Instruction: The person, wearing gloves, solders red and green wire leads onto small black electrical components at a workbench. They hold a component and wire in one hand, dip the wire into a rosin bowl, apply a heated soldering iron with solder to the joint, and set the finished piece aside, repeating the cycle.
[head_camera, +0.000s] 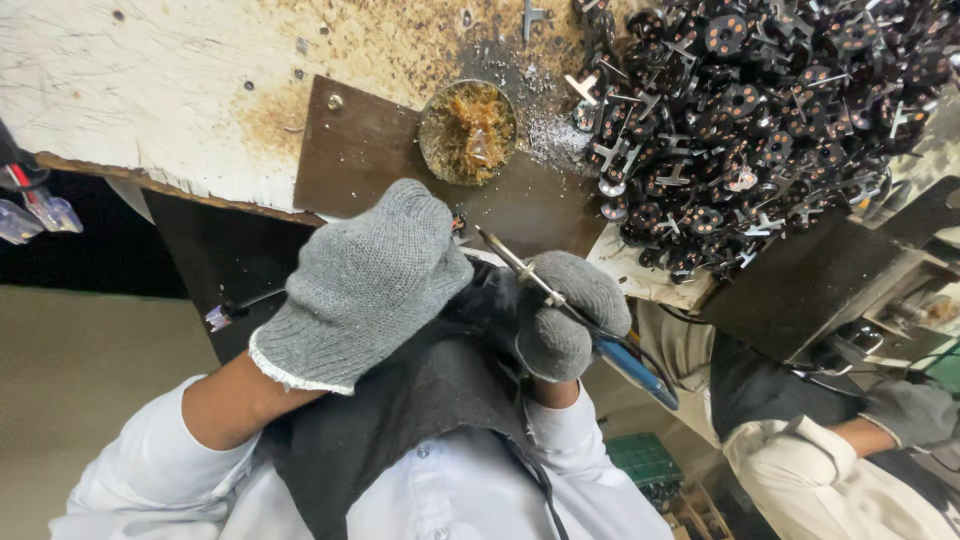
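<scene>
**Soldering at the brown plate, big pile beside you**

Your right hand (572, 315), in a grey knit glove, is closed around the blue-handled soldering iron (560, 300); its metal tip points toward the edge of the brown plate (360, 150), close to your other glove. Your left hand (365, 285), gloved the same, is curled over something small at that edge. The fingers are drawn together, but the glove hides what they pinch, so you cannot tell the piece from here.

Just beyond the iron's tip stands a round tin (467, 132) of amber, crusted flux or residue, with silvery flecks scattered on the plate beside it. To the right of the tin, a large heap of black round parts (760, 110) with copper centres and metal tabs spreads over the worn white bench (130, 90). Nothing shows which of those are finished, so judge progress only loosely: the heap is large and one piece seems in hand.

A co-worker's gloved hand (912, 412) works at the far right, well apart from yours
</scene>
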